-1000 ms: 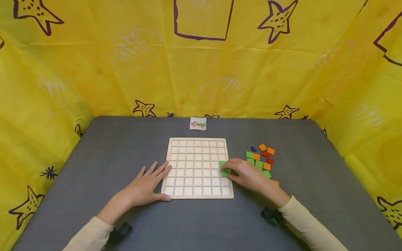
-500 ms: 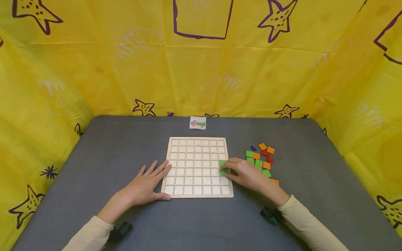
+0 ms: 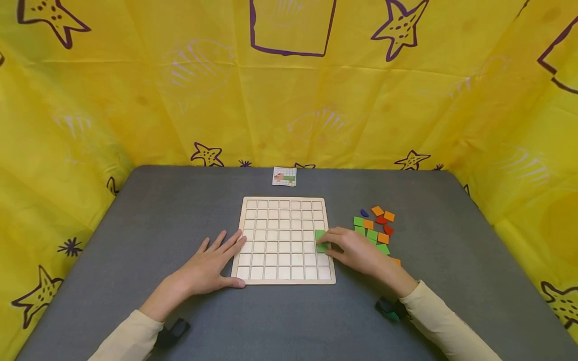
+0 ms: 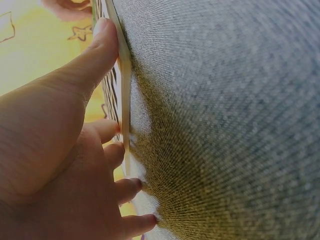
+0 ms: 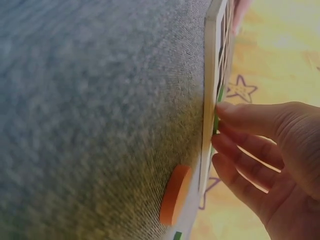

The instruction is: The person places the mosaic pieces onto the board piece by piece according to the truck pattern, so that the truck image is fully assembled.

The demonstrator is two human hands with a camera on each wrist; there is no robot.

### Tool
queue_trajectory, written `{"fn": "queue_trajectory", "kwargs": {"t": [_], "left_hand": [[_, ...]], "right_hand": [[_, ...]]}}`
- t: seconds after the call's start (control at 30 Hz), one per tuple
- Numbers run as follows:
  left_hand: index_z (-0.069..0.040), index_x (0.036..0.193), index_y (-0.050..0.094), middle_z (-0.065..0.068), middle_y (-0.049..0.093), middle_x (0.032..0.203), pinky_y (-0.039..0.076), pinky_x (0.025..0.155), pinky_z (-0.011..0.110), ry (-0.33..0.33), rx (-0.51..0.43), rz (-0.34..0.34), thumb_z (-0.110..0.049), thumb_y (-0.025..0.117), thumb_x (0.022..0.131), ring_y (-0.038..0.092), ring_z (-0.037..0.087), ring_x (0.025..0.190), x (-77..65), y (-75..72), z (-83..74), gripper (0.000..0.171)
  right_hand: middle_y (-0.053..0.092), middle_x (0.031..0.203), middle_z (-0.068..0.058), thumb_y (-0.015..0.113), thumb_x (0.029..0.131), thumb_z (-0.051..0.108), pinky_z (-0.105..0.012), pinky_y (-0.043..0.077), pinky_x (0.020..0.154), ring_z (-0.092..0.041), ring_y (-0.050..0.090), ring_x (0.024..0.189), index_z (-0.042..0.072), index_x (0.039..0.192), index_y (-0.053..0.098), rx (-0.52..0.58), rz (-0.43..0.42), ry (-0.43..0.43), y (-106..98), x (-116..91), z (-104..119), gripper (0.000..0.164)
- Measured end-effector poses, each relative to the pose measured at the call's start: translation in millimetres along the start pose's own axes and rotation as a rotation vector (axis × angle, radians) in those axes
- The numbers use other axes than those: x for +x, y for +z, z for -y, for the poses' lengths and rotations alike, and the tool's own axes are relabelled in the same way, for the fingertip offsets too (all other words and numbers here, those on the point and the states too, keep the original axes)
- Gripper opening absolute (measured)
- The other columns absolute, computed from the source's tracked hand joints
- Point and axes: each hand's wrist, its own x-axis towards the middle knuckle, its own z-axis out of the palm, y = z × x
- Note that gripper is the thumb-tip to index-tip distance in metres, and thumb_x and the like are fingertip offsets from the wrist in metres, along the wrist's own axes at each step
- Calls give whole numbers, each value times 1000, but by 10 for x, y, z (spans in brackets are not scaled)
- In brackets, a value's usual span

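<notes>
L hand [image 3: 206, 271], R hand [image 3: 354, 250], grn tile [image 3: 322, 248] unmvd

A dark grey tabletop [image 3: 289, 321] carries a pale gridded board [image 3: 284, 234] around its middle. A small picture card [image 3: 284, 176] lies near the far edge. Right of the board lie loose green pieces [image 3: 372, 234], orange pieces [image 3: 383, 238], red pieces [image 3: 381, 220] and a blue piece [image 3: 364, 213].

A yellow cloth [image 3: 158, 105] hangs behind and along both sides of a grey table [image 3: 289, 326], whose rounded far corners lie near nine and three o'clock in the head view. Dark-outlined starfish mark the cloth at ten [image 3: 56, 21], one, four and eight o'clock; a purple angular outline [image 3: 286, 52] sits at twelve, a pale striped fish [image 3: 198, 67] at eleven.
</notes>
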Motion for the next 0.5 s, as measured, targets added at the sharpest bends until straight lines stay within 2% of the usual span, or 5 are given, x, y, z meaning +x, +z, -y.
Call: {"fn": "queue_trajectory", "kwargs": {"t": [0.23, 0.5], "left_hand": [[-12, 157, 24, 10, 16, 163, 10, 109, 71, 0, -1, 2, -65, 67, 79, 12, 47, 146, -1, 3, 7, 103], [-11, 156, 25, 11, 17, 163, 10, 109, 71, 4, -6, -2, -63, 68, 79, 13, 47, 145, -5, 2, 2, 102]], "right_hand": [[69, 104, 2, 78, 84, 9, -31, 55, 79, -14, 65, 94, 11, 108, 73, -11, -18, 26, -39, -28, -37, 25], [69, 105, -2, 78, 82, 5, -33, 56, 82, -19, 66, 97, 7, 109, 72, -15, -43, 30, -104, -75, -130, 28]]}}
